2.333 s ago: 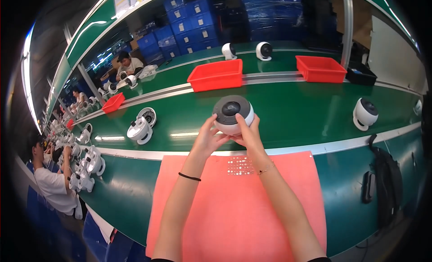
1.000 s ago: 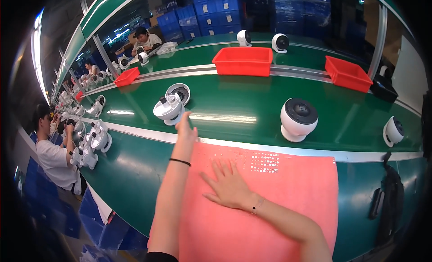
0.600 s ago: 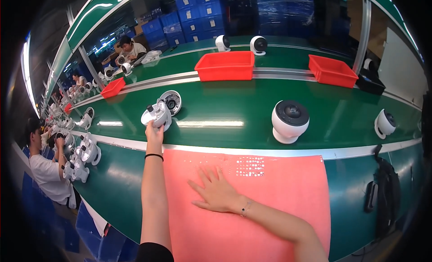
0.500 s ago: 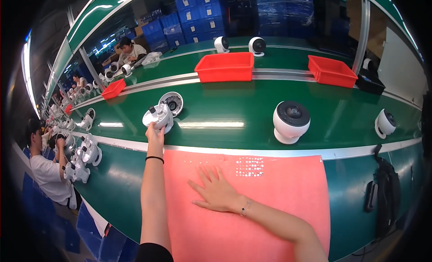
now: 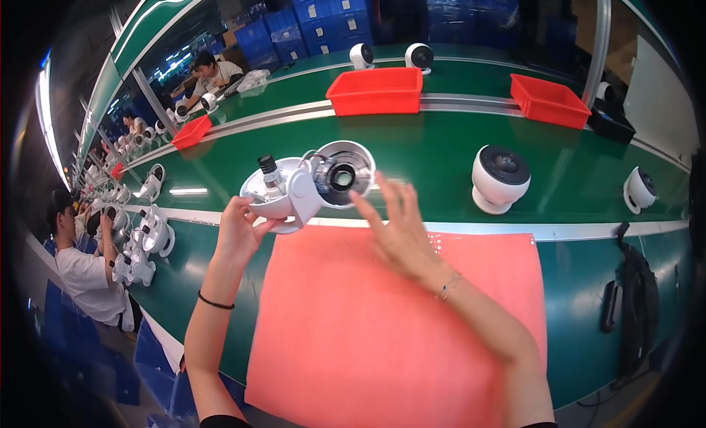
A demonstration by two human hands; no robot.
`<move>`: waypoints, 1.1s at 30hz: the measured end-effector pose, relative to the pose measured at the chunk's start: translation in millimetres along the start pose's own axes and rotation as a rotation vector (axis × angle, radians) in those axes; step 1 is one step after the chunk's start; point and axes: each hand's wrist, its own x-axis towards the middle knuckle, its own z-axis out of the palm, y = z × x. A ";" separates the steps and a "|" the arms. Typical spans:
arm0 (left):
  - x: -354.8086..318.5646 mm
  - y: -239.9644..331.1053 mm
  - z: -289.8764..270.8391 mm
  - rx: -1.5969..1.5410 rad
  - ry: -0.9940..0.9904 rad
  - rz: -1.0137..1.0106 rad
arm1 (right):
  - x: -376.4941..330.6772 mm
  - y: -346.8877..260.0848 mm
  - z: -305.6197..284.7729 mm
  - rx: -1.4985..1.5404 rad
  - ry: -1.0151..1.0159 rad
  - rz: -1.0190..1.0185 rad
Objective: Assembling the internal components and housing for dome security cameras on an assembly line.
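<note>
An opened white camera housing [image 5: 298,195] is lifted above the far edge of the pink mat [image 5: 368,325]. My left hand [image 5: 246,226] is closed on its lower left side. A black ribbed cylinder [image 5: 267,165] stands up out of this half. On its right hangs a round white shell [image 5: 360,157], dark inside with a lens-like ring in the middle; thin wires run between the halves. My right hand [image 5: 403,238] is beside that shell with its fingers apart, fingertips close to the rim; whether they touch it I cannot tell. Small shiny round pieces [image 5: 435,243] show past my right wrist.
Assembled white cameras [image 5: 500,179] stand on the green belt to the right, one farther off [image 5: 640,190]. Red bins [image 5: 375,93] line the rail behind. At left, a co-worker [image 5: 92,277] sits by several opened housings [image 5: 156,233]. A black strap-like bundle [image 5: 638,295] lies at right.
The housing has been lifted off the belt by my left hand and brought nearer and rightward. My right hand has risen from the pink mat to the shell.
</note>
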 end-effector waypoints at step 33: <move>-157.4 -73.3 61.1 0.790 -0.522 0.043 | -104.0 -48.5 -168.8 1.149 -0.809 0.443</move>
